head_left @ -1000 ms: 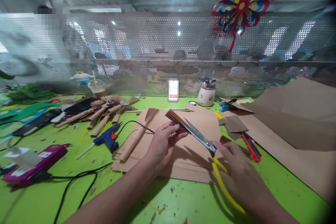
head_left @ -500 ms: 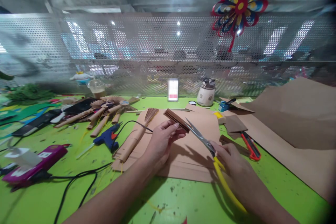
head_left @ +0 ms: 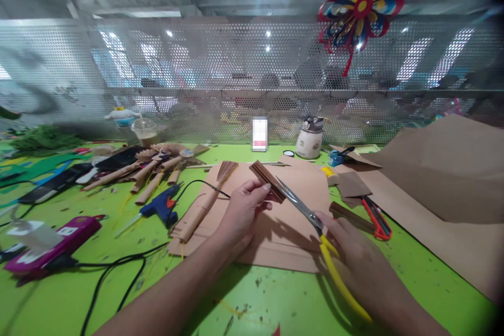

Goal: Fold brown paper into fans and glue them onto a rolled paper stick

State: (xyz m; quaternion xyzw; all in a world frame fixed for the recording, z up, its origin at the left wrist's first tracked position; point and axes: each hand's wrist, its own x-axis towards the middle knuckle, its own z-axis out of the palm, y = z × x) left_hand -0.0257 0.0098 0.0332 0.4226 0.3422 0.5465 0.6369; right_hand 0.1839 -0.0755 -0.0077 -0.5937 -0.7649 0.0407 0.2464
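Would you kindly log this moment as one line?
left hand: holds folded brown paper; right hand: holds yellow-handled scissors; glue gun: on green table

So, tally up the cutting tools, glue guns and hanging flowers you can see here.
Cutting tools: 2 (yellow-handled scissors, red box cutter)
Glue guns: 1 (blue glue gun)
Hanging flowers: 1 (red, blue and yellow flower)
Total: 4

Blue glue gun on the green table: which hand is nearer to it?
Left. The left hand, pinching pleated brown paper, is to the right of the glue gun, beyond a paper roll; the right hand, holding the yellow-handled scissors, is farther right.
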